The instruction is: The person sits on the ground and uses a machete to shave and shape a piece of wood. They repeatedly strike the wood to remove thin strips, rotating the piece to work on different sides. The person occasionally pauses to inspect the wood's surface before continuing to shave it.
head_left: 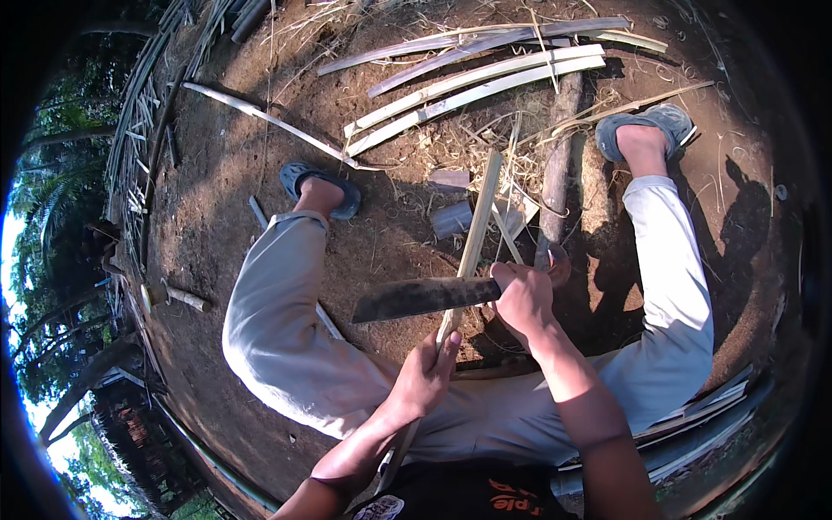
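My right hand [524, 299] is closed around the handle of a machete [420, 299]. Its broad dark blade points left and lies across a long pale split-bamboo strip [478, 221]. Lower down, my left hand [425, 377] grips that strip, thumb along its side. The strip slants from my lap up and away, slightly to the right, between my spread legs. A curved brown end [559, 264] shows just beyond my right fist; it looks like the handle's butt. The machete's edge seems to touch the strip, though the exact contact cannot be made out.
Several split strips [477, 91] lie on the dirt ahead, beside a round wooden pole [562, 165] and curled shavings [511, 143]. A thin stick [269, 117] lies far left. A mallet-like wooden piece [184, 299] rests at left. More strips [693, 425] are stacked at my right.
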Tool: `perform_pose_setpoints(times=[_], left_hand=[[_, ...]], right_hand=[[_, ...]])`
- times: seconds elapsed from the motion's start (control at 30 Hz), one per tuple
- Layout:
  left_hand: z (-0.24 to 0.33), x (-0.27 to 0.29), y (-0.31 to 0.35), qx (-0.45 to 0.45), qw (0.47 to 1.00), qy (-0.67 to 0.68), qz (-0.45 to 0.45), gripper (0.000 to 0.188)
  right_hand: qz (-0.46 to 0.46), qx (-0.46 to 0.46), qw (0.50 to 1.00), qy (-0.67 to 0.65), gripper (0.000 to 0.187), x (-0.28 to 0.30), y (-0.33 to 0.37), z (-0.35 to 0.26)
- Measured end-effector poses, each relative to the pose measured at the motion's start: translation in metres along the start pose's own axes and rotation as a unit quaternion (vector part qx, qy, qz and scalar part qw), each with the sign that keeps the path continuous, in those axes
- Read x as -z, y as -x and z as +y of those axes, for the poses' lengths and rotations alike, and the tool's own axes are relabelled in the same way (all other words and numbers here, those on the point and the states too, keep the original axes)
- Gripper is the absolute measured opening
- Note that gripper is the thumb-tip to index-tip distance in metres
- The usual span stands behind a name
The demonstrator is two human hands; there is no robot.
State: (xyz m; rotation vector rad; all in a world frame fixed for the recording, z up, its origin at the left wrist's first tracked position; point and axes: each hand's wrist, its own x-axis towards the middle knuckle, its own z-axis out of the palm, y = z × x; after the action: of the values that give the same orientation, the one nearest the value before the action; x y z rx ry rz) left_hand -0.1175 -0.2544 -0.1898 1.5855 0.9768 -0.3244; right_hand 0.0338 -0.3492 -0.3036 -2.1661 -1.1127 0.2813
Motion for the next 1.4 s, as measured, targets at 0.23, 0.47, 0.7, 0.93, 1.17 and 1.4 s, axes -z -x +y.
perform_pose_setpoints(times=[0.23,0.47,0.7,0.93,1.17,1.4], left_hand=[[-0.002,0.007,-0.003,0.040,0.997,0.065,-0.031,0.041],[-0.002,0.029,-0.010,0.158,0.959,0.217,-0.085,0.042],[-0.004,0.008,0.007,0.172,0.960,0.184,-0.125,0.044],[-0.007,0.015,0.024,0.187,0.967,0.127,-0.116,0.047],[-0.005,0.024,0.019,0.156,0.963,0.171,-0.135,0.044],[0.010,0.033,-0.003,0.172,0.929,0.293,-0.146,0.041]], right_hand=[[0.000,-0.070,0.997,0.042,0.020,0.009,-0.011,0.024],[-0.103,-0.146,0.978,0.105,0.007,0.020,-0.011,0.004],[-0.004,-0.170,0.981,0.094,0.003,0.029,-0.043,0.040],[-0.001,-0.011,0.998,0.070,0.005,0.020,-0.013,0.014],[-0.047,-0.263,0.963,0.007,0.014,0.030,-0.031,0.037],[-0.079,-0.338,0.936,-0.058,0.014,0.031,-0.030,0.052]])
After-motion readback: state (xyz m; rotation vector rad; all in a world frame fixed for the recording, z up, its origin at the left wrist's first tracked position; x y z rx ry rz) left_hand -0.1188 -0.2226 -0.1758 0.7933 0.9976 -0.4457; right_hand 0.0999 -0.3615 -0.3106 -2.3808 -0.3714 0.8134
